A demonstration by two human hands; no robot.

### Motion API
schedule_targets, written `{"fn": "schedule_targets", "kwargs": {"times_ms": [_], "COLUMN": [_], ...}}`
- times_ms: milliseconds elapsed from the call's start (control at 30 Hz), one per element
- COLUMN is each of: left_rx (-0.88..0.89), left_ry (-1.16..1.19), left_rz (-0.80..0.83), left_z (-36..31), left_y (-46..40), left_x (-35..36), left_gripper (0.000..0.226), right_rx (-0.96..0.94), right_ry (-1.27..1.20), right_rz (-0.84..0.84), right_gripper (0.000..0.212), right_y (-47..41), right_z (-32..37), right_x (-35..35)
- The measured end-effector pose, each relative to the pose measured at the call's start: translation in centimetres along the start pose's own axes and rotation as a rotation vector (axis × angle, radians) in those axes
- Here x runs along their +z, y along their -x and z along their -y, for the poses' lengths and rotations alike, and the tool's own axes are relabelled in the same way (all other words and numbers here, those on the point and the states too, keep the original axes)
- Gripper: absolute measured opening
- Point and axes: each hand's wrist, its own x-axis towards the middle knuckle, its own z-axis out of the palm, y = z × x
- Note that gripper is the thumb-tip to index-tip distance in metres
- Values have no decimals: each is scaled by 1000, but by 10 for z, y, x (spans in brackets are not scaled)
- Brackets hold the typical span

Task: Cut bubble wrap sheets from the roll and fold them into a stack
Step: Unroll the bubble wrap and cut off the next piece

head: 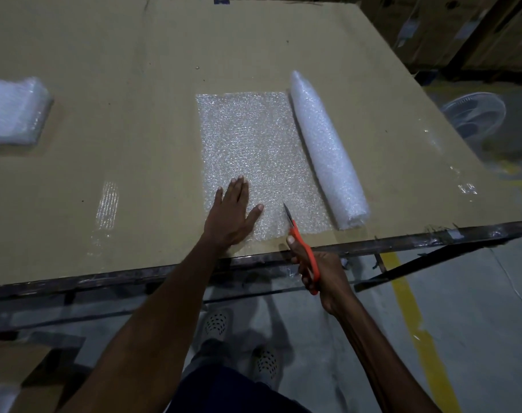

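A bubble wrap roll (328, 150) lies on the cardboard-covered table (134, 70), right of centre. An unrolled sheet (253, 144) stretches flat to the left of it, still joined to the roll. My left hand (231, 214) presses flat on the sheet's near left corner, fingers spread. My right hand (319, 272) grips orange-handled scissors (301, 248) at the table's near edge. Their blade tip rests over the sheet's near edge, between my left hand and the roll. A stack of folded bubble wrap (14, 111) sits at the far left.
Clear tape strips (106, 204) shine on the cardboard left of the sheet. The table's dark metal edge (402, 239) runs along the front. A fan (474, 117) stands on the floor to the right, with cardboard boxes (447, 25) behind it.
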Motion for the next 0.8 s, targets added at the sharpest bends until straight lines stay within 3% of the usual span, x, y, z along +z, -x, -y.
{"fn": "schedule_targets", "kwargs": {"times_ms": [800], "left_rx": [3], "left_ry": [-3], "left_rz": [0], "left_z": [0], "left_y": [0], "left_x": [1], "left_gripper": [78], "right_rx": [-4], "right_ry": [36], "right_rz": [-13], "right_gripper": [55], "right_y": [-18], "right_z": [21], "right_x": [12]}}
